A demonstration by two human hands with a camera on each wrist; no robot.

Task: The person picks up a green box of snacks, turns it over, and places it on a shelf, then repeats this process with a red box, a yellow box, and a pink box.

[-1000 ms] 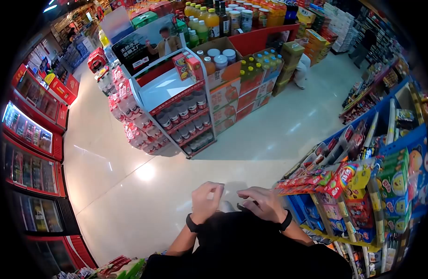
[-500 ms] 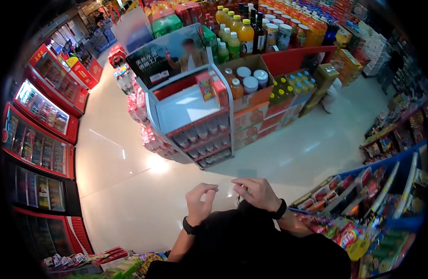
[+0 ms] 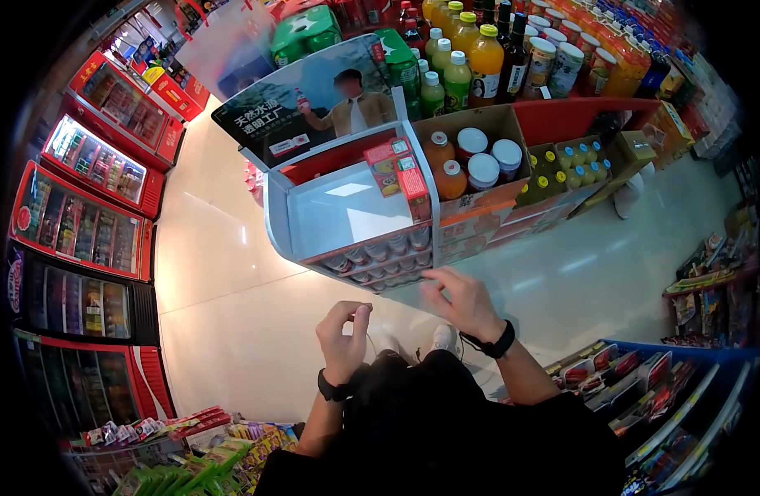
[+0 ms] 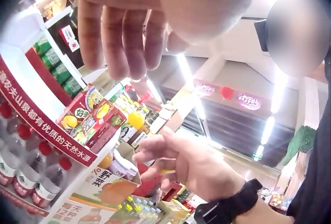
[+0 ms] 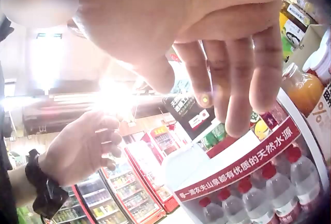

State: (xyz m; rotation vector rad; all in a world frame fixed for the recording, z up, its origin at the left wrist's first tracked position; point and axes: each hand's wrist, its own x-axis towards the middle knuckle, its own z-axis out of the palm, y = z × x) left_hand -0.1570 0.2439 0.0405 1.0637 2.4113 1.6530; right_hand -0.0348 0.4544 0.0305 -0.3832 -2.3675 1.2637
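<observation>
Noted left hand (image 3: pixel 343 343) and right hand (image 3: pixel 462 304) raised, apart from each other, over the floor (image 3: pixel 223 331) on the near side of a display stand (image 3: pixel 314 223). Saw nothing held in either. Recorded left fingers, from the left wrist view, as loosely bent and hanging down; from the head view, with index tip close to thumb tip. Cannot tell contact there. Recorded right fingers as relaxed and lightly spread, thumb apart, farther forward than the left and nearer the stand. Located red boxes (image 3: pixel 385 168) on the stand's white top, at its right end, near a carton (image 3: pixel 495 120) of lidded jars (image 3: pixel 471 140); also clear bottles (image 5: pixel 282 203) with red caps, lower down in the stand. Judged step: approach or pause, with no grasp made. Judged next move, if aimed at the boxes: to call for coming closer, lifting the right hand over the front edge, then widening the fingers around one box. Would watch for nudging the neighbouring box, given the tight placing.
</observation>
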